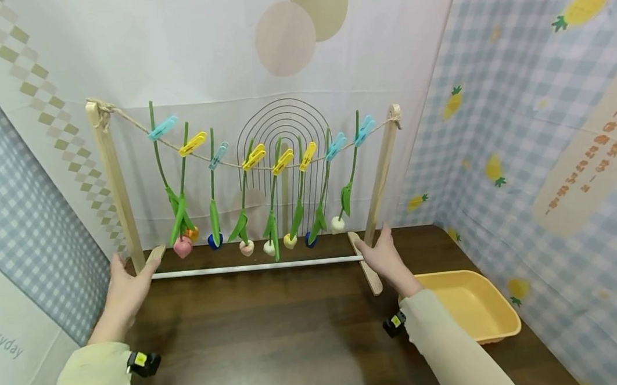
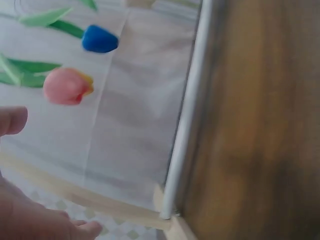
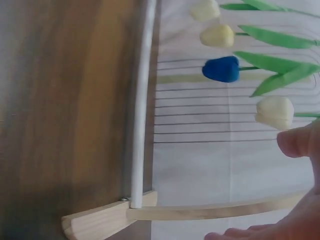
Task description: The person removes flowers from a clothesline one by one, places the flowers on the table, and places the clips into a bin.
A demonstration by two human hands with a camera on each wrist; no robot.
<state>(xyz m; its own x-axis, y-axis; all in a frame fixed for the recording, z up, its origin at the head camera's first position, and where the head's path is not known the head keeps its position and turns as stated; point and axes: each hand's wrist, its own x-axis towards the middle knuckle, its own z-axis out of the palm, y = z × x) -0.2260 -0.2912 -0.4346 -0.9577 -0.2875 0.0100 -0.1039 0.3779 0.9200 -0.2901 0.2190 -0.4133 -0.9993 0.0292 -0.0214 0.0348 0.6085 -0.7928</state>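
- Across the middle of the head view, a wooden stand (image 1: 110, 168), upright on a brown table (image 1: 274, 334), with 2 posts (image 1: 383, 171) and a white rod (image 1: 257, 267) low between them.
- Between the post tops, a rope (image 1: 133, 121), knotted at both ends and sagging towards the middle of the frame.
- Along the rope, 4 blue clips (image 1: 162, 128) and 4 yellow clips (image 1: 193, 144), in mixed order.
- Hanging heads down by the stems from the clips, 8 tulips (image 1: 183, 247) with green leaves; at the left end, a pink head overlapping an orange one; further right, blue, pale pink, white, yellow, blue and white.
- Left of centre in the head view, left hand (image 1: 127, 286), loosely spread, thumb and fingers on either side of the left post; cannot tell about contact.
- Right of centre, right hand (image 1: 388, 264), likewise spread around the right post's lower part; contact again unclear.
- In the right wrist view, right thumb at the right edge, close under a white tulip.
- At lower left and lower right, pale sleeves (image 1: 90, 375), each with a small black device (image 1: 146, 364) by the wrist.
- At lower right, beside the right forearm, a yellow basin (image 1: 468, 303).
- Behind, a white cloth (image 1: 196, 53) with printed arches; at right, a blue checked cloth (image 1: 498, 118) with pineapples.
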